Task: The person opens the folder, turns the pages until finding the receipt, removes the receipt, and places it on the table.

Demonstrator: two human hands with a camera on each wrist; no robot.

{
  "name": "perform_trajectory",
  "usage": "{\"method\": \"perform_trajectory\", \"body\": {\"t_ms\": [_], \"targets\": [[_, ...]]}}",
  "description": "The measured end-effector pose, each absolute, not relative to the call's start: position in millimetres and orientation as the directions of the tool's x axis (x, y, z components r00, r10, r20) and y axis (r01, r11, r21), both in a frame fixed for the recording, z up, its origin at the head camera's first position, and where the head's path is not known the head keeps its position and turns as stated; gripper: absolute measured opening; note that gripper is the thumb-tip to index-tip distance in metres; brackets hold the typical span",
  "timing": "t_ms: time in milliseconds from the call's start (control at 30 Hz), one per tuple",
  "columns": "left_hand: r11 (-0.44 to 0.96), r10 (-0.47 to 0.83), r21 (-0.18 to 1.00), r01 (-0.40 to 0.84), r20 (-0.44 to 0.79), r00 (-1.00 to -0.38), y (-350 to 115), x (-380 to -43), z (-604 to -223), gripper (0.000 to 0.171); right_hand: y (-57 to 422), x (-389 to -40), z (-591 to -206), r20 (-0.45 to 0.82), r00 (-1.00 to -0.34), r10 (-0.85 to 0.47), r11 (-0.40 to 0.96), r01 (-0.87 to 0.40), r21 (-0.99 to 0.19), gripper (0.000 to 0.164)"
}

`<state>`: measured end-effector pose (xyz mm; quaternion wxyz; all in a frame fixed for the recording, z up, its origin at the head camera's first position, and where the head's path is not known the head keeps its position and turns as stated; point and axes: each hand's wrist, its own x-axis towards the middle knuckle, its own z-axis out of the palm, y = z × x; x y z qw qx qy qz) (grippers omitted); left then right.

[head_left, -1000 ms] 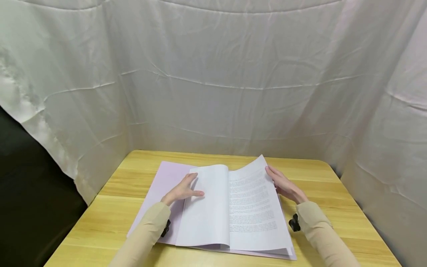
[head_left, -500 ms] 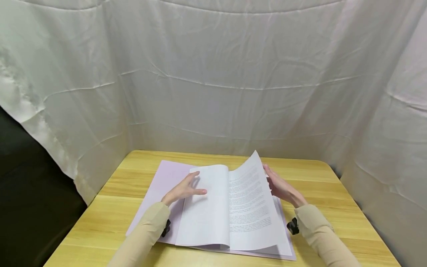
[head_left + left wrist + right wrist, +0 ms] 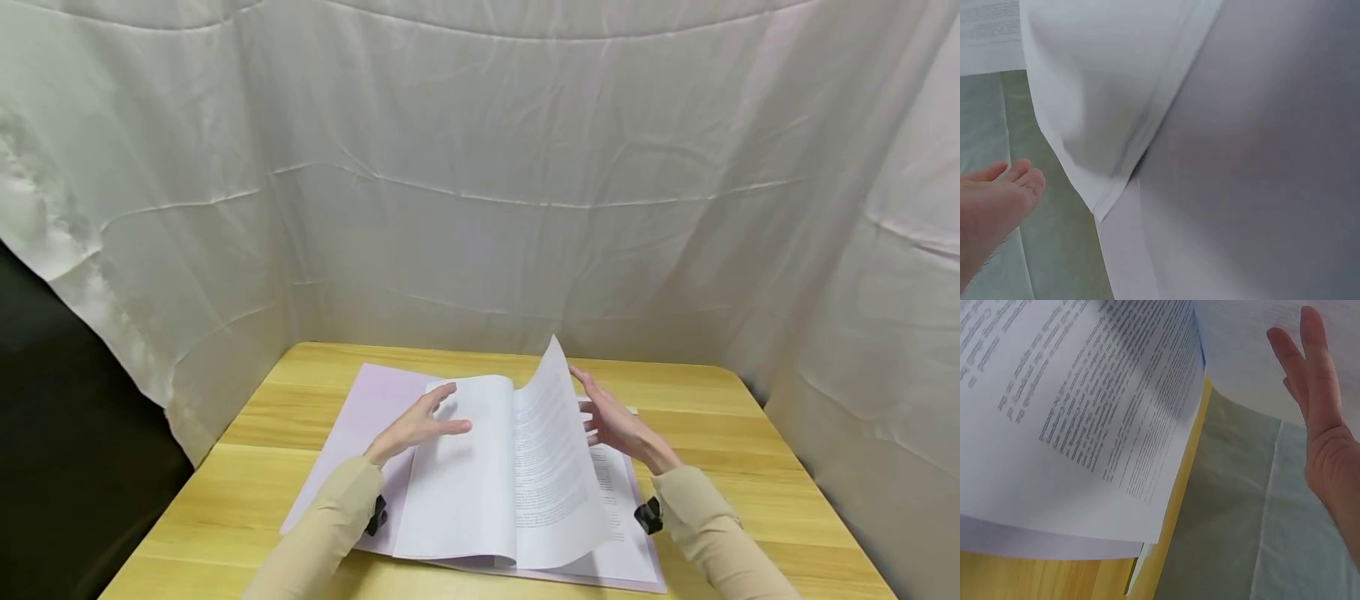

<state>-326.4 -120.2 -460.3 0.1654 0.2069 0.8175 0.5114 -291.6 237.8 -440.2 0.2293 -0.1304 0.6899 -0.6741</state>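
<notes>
A lilac-covered folder [image 3: 375, 410] of printed sheets lies spread on the table. Turned pages [image 3: 467, 483] with a blank face up lie over its left side. From the right side a printed sheet [image 3: 551, 475] stands lifted and curved, its top corner up. My right hand [image 3: 618, 427] is behind this sheet, fingers extended against its back in the right wrist view. Below the sheet another printed page [image 3: 618, 533] shows. My left hand [image 3: 417, 427] is over the turned pages, thumb and fingers spread, gripping nothing; whether it touches them I cannot tell.
The wooden table [image 3: 247, 475] reaches past the folder on both sides and at the back. Grey-white curtains [image 3: 510, 183] hang behind and to the sides. Something black [image 3: 75, 433] is at the far left.
My right hand has moved left, pushing the lifted sheet further up and leftward, so more of the page beneath shows. The left hand has shifted slightly right.
</notes>
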Motion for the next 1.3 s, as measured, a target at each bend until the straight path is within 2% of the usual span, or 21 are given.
{"method": "perform_trajectory", "body": {"t_ms": [233,500,633,800,900,1033,1300], "targets": [[0.324,0.541,0.937,0.131,-0.069,-0.838,-114.1,-326.7,-457.0,0.093,230.6,-291.3,-434.8,-0.13,-0.863,-0.488,0.068,0.111,-0.992,0.059],[0.183,0.604,0.981,0.063,-0.061,-0.795,-108.4,-326.6,-455.5,0.083,221.0,-292.7,-437.7,-0.099,-0.829,-0.55,0.005,0.116,-0.993,0.059],[0.123,0.631,0.991,0.052,-0.037,-0.775,-104.7,-326.3,-453.3,0.086,216.5,-293.5,-441.5,-0.101,-0.834,-0.542,0.017,0.109,-0.994,0.058],[0.028,0.659,0.999,-0.035,-0.045,-0.751,-99.7,-324.7,-450.6,0.088,211.5,-291.3,-447.7,-0.139,-0.841,-0.523,0.07,0.121,-0.99,0.058],[0.035,0.631,0.997,-0.075,-0.08,-0.772,-96.9,-323.5,-449.1,0.088,208.7,-288.8,-450.3,-0.155,-0.833,-0.532,0.079,0.133,-0.988,0.056],[0.105,0.56,0.993,-0.058,-0.107,-0.821,-94.7,-321.5,-446.7,0.092,203.8,-286.7,-452.7,-0.165,-0.827,-0.537,0.088,0.139,-0.986,0.057],[0.108,0.505,0.993,0.042,-0.018,-0.863,-95.2,-320.8,-445.3,0.088,193.3,-282.8,-458.1,-0.192,-0.819,-0.541,0.153,0.129,-0.98,0.06]]}}
